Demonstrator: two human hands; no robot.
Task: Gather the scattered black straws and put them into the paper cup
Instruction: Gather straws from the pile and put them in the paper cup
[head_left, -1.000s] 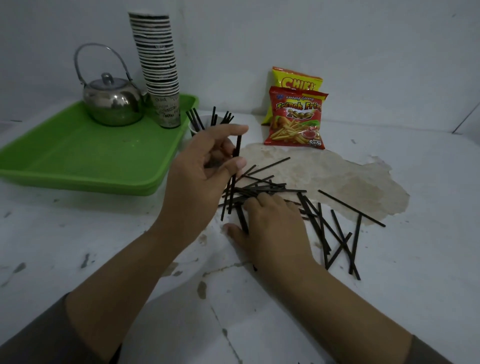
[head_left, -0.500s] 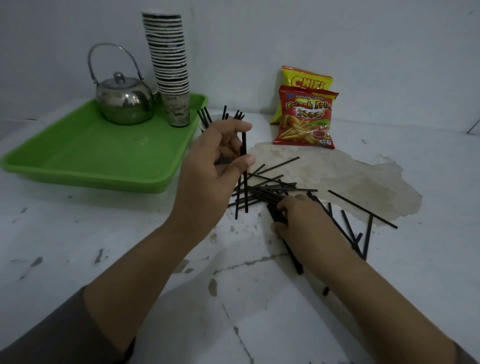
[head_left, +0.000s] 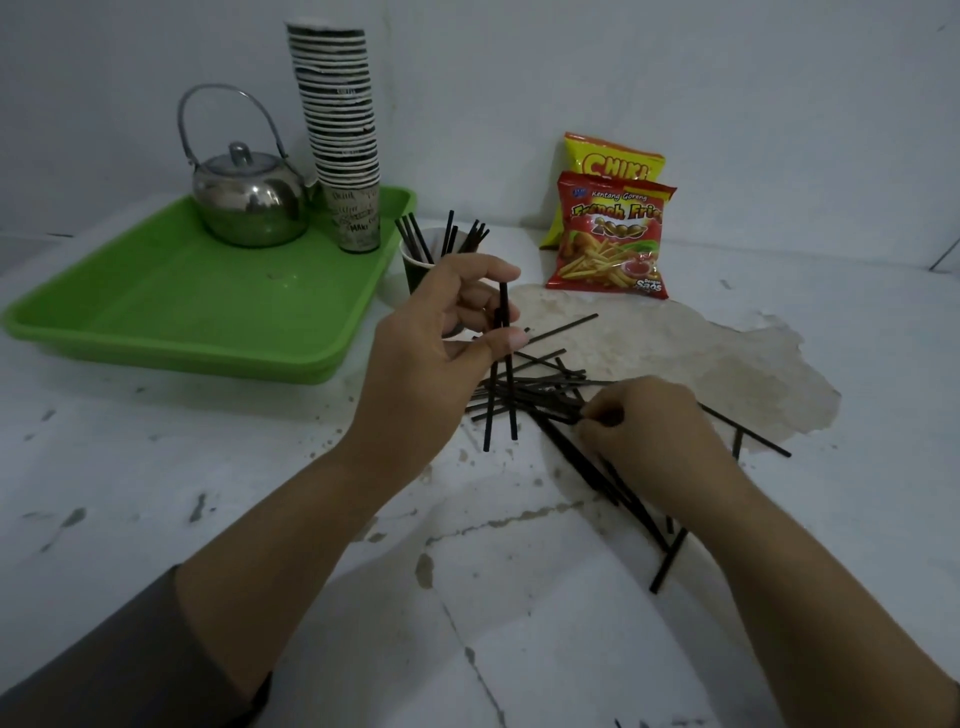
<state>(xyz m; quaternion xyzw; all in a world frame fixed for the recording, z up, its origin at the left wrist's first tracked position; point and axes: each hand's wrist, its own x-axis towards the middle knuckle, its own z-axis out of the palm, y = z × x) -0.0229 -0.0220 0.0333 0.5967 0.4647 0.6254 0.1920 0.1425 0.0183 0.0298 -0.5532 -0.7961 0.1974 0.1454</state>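
Black straws (head_left: 550, 387) lie scattered in a loose pile on the white table, right of centre. My left hand (head_left: 436, 358) is raised over the pile's left end and pinches two upright straws (head_left: 501, 364) between thumb and fingers. My right hand (head_left: 649, 431) rests on the pile with its fingers closed on a bundle of straws (head_left: 597, 473) that slants toward me. The dark paper cup (head_left: 415, 267) stands just beyond my left hand, with several straws standing in it; its lower part is hidden by my fingers.
A green tray (head_left: 182, 301) at the left holds a steel kettle (head_left: 249, 200) and a tall stack of paper cups (head_left: 343, 135). Two snack bags (head_left: 610, 234) lean against the back wall. A brown stain (head_left: 701, 364) marks the table under the straws.
My right hand slid right along the pile and closed its fingers on a bundle of straws. My left hand kept its two straws upright near the cup.
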